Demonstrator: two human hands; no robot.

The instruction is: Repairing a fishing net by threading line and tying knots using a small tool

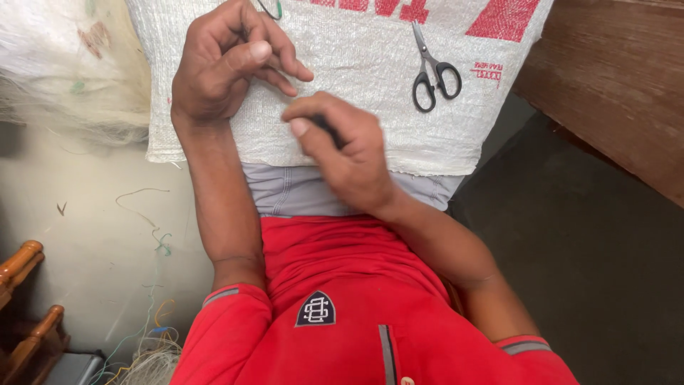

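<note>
Head view, looking down the wearer's body: a white woven sack (370,64) with red print lies across the lap, covering the grey shorts (299,192) below a red polo shirt (335,285). The left hand (224,64) rests on the sack with fingers curled, thumb pressed to the forefinger as if pinching something too fine to make out; a thin green loop (271,10) shows just above its fingers. The right hand (342,150), just beside it and nearer the body, is clenched around a small dark object (329,130), mostly hidden by the fingers. Black-handled scissors (432,70) lie shut on the sack, apart from both hands. Pale netting (64,71) is heaped at left; loose threads (146,314) trail over the floor near wooden furniture (25,306)
</note>
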